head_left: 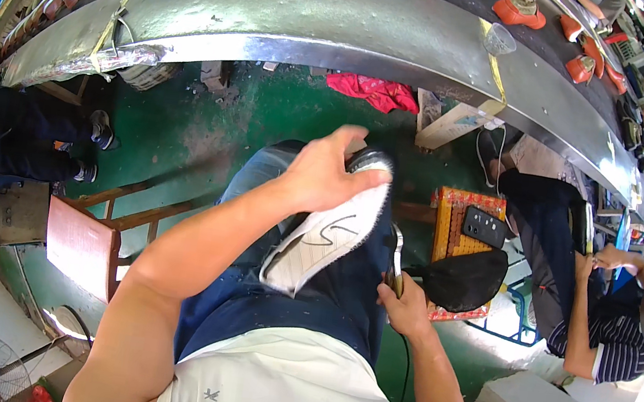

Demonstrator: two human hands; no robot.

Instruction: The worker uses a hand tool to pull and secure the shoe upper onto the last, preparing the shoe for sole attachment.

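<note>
A shoe upper on a last rests sole up on my lap, its pale underside (326,239) marked with dark curved pen lines and its edge frayed. My left hand (328,171) grips its far, dark end, thumb over the sole and the other fingers partly blurred. Just right of the shoe, my right hand (406,305) is closed around a pincer-like steel tool (397,254) with a curved head pointing away from me. The tool is apart from the sole. The far tip of the shoe is partly hidden by my left hand.
Ahead runs a metal-edged bench (282,18) carrying orange-red shoe parts (519,11). A wooden stool (84,237) stands left. To the right, a low patterned seat (453,234) bears a phone (485,225) and a black pouch-like thing (465,280). A co-worker (605,323) sits farther right; another person's legs (35,136) show left.
</note>
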